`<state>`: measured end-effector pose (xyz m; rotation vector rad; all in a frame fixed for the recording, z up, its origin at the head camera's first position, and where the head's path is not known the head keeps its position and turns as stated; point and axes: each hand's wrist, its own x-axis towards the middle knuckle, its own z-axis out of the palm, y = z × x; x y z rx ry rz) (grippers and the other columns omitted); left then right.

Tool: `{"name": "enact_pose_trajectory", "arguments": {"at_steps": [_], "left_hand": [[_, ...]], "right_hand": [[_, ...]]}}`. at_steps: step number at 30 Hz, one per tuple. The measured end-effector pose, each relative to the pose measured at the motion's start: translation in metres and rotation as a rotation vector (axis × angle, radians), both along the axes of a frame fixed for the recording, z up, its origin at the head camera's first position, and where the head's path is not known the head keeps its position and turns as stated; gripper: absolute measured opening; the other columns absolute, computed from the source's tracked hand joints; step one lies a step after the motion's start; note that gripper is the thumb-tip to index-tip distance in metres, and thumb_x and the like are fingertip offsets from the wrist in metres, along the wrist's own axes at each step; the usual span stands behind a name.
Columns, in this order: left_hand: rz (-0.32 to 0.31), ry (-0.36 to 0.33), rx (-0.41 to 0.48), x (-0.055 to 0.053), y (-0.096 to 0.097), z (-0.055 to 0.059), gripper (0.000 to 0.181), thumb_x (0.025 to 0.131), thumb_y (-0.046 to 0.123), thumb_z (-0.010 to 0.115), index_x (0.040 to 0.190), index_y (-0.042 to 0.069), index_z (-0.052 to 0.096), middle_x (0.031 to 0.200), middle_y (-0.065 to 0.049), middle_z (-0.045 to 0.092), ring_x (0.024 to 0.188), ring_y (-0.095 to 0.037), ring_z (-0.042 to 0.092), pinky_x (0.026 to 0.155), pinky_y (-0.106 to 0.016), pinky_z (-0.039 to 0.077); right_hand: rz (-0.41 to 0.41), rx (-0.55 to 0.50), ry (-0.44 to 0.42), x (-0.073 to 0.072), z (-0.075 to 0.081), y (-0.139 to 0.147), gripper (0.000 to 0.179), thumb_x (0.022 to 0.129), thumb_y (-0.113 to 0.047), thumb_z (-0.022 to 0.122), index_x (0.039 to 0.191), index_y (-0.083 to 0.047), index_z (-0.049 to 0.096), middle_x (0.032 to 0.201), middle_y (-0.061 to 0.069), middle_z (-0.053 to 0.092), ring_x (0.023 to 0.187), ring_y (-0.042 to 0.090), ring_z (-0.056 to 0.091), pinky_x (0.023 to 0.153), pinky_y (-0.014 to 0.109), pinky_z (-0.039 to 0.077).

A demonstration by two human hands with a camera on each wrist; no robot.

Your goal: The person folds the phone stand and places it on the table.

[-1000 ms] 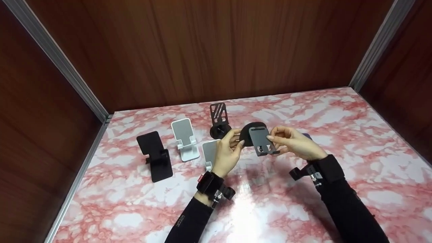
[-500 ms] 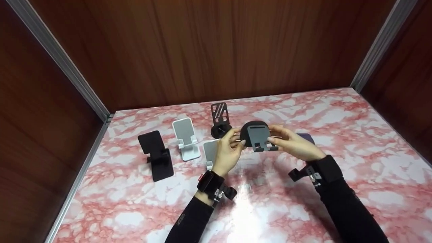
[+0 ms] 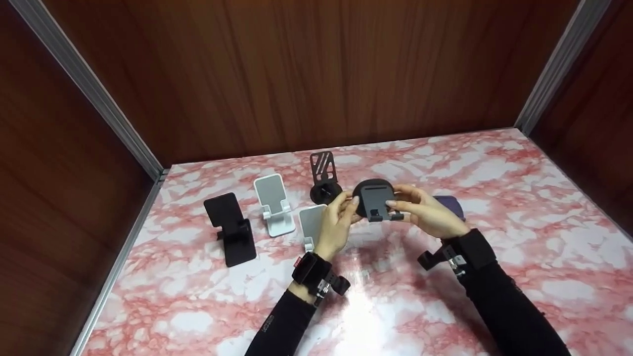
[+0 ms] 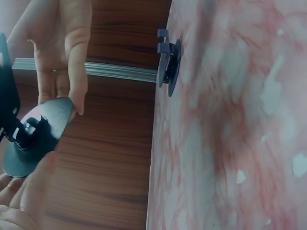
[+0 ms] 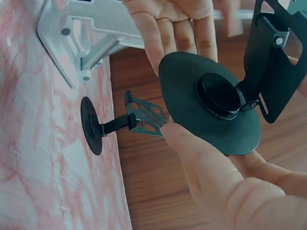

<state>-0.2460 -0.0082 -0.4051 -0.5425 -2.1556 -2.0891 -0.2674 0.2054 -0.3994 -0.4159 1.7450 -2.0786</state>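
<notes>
Both hands hold one phone stand (image 3: 373, 199) in the air above the table. It has a black round base, a hinged arm and a dark grey cradle plate with two hooks at its lower edge. My left hand (image 3: 335, 225) pinches the left rim of the base (image 5: 180, 86) between thumb and fingers. From the other side my right hand (image 3: 432, 212) grips the stand, its thumb on the plate's right edge and its fingers reaching behind. The underside of the base (image 4: 55, 117) shows in the left wrist view.
At left stand a black phone stand (image 3: 230, 230) and a white phone stand (image 3: 274, 205). Another white one (image 3: 310, 222) is partly covered by my left hand. Farther back is a slotted black stand (image 3: 324, 178). A dark purple object (image 3: 450, 206) lies behind my right hand.
The held stand has turned so its plate faces me more squarely. My right hand has shifted its grip, fingers now farther behind the stand. The other stands have stayed in place.
</notes>
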Motion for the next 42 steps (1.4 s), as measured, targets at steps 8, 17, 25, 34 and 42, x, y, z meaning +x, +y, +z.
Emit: {"name": "enact_pose_trajectory", "arguments": {"at_steps": [8, 17, 25, 34, 42], "left_hand": [[-0.042, -0.103, 0.082, -0.010, 0.002, -0.010, 0.034, 0.086, 0.012, 0.061, 0.115, -0.005, 0.055, 0.104, -0.025, 0.064, 0.088, -0.026, 0.068, 0.078, -0.034, 0.057], [-0.076, -0.152, 0.127, -0.012, 0.003, -0.010, 0.035, 0.085, 0.009, 0.062, 0.115, -0.007, 0.054, 0.100, -0.025, 0.065, 0.078, -0.014, 0.067, 0.078, -0.036, 0.057], [-0.093, -0.204, 0.134, -0.019, 0.004, -0.019, 0.038, 0.085, 0.008, 0.063, 0.119, -0.005, 0.053, 0.103, -0.026, 0.065, 0.075, -0.010, 0.066, 0.077, -0.034, 0.058], [-0.085, -0.204, 0.135, -0.021, 0.004, -0.021, 0.038, 0.084, 0.009, 0.064, 0.118, -0.004, 0.055, 0.100, -0.024, 0.065, 0.074, -0.010, 0.065, 0.075, -0.033, 0.058], [-0.088, -0.201, 0.133, -0.019, 0.001, -0.022, 0.039, 0.082, 0.006, 0.064, 0.118, -0.006, 0.054, 0.097, -0.023, 0.065, 0.074, -0.010, 0.066, 0.072, -0.032, 0.059]], "right_hand": [[0.008, -0.019, 0.033, 0.002, 0.003, -0.005, 0.031, 0.091, -0.007, 0.055, 0.120, -0.013, 0.044, 0.116, 0.005, 0.049, 0.099, 0.013, 0.058, 0.088, 0.032, 0.054], [0.020, -0.011, 0.062, 0.003, 0.003, -0.004, 0.032, 0.092, -0.010, 0.055, 0.121, -0.013, 0.045, 0.115, 0.005, 0.050, 0.100, 0.014, 0.058, 0.088, 0.035, 0.054], [0.003, 0.002, 0.065, 0.004, -0.001, -0.004, 0.033, 0.091, -0.011, 0.056, 0.122, -0.013, 0.046, 0.114, 0.005, 0.050, 0.100, 0.014, 0.058, 0.087, 0.037, 0.054], [0.000, 0.046, 0.068, 0.002, -0.002, -0.003, 0.035, 0.091, -0.012, 0.057, 0.124, -0.013, 0.045, 0.113, 0.005, 0.051, 0.099, 0.014, 0.058, 0.084, 0.035, 0.055], [-0.009, 0.090, 0.051, 0.004, -0.003, -0.005, 0.040, 0.090, -0.012, 0.058, 0.127, -0.009, 0.043, 0.112, 0.005, 0.051, 0.098, 0.013, 0.059, 0.084, 0.033, 0.056]]}}
